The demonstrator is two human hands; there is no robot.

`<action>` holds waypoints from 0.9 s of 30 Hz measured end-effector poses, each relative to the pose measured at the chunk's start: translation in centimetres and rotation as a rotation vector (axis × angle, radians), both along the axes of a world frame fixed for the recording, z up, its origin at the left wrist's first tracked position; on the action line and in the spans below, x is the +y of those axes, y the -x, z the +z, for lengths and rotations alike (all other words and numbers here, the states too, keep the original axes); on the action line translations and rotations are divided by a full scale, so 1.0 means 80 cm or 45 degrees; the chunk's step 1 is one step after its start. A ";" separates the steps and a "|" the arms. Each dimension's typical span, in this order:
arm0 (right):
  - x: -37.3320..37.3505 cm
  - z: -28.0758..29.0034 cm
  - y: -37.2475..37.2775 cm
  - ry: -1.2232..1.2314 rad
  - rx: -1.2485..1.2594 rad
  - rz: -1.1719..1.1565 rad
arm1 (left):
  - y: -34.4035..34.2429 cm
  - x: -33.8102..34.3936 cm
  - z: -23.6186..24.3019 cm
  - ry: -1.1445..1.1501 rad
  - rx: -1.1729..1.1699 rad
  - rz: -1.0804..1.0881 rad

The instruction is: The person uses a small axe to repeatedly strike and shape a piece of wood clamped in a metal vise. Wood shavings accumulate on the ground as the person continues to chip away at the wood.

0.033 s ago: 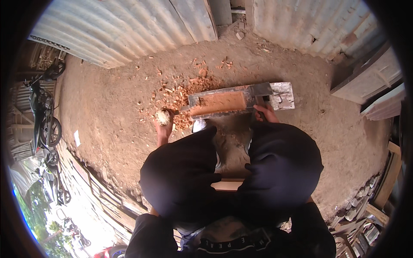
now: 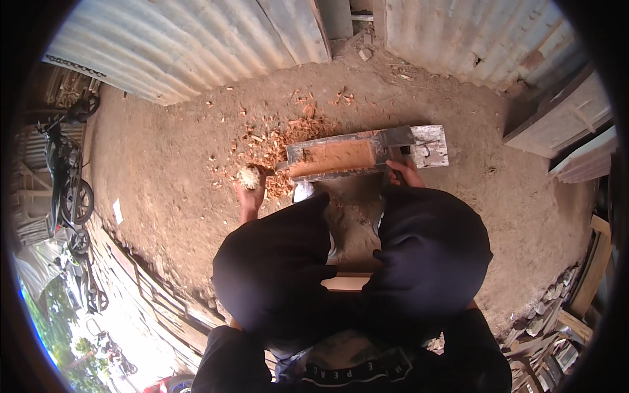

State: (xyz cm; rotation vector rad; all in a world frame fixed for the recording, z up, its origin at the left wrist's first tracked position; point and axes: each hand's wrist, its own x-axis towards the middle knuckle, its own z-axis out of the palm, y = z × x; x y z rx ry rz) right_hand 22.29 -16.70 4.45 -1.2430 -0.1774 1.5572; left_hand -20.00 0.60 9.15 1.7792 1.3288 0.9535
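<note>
My left hand [image 2: 251,196] reaches down to the dirt ground and is closed around a pale fibrous clump [image 2: 248,177]. My right hand [image 2: 406,173] grips the near edge of a long wooden block [image 2: 333,158] with a reddish, freshly cut top face. A grey metal piece [image 2: 393,137] lies across the block just above that hand. The block's right end rests against a grey slab [image 2: 432,145]. Reddish wood chips [image 2: 268,147] are scattered left of the block. My knees in black trousers [image 2: 275,268] hide the ground below.
Corrugated metal sheets [image 2: 196,46] wall the back. A white shoe [image 2: 303,191] shows by the block. Motorbikes [image 2: 65,183] stand at the far left. Stacked boards and frames [image 2: 576,144] line the right side.
</note>
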 end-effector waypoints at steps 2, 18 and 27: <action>-0.004 -0.003 -0.010 -0.009 -0.031 -0.025 | -0.033 -0.007 0.019 0.010 0.030 -0.143; 0.016 0.009 0.007 -0.014 0.093 -0.061 | 0.102 -0.001 -0.066 0.215 -0.451 0.213; 0.007 0.007 -0.001 0.017 0.074 -0.069 | -0.058 -0.030 -0.021 0.487 -0.632 -0.076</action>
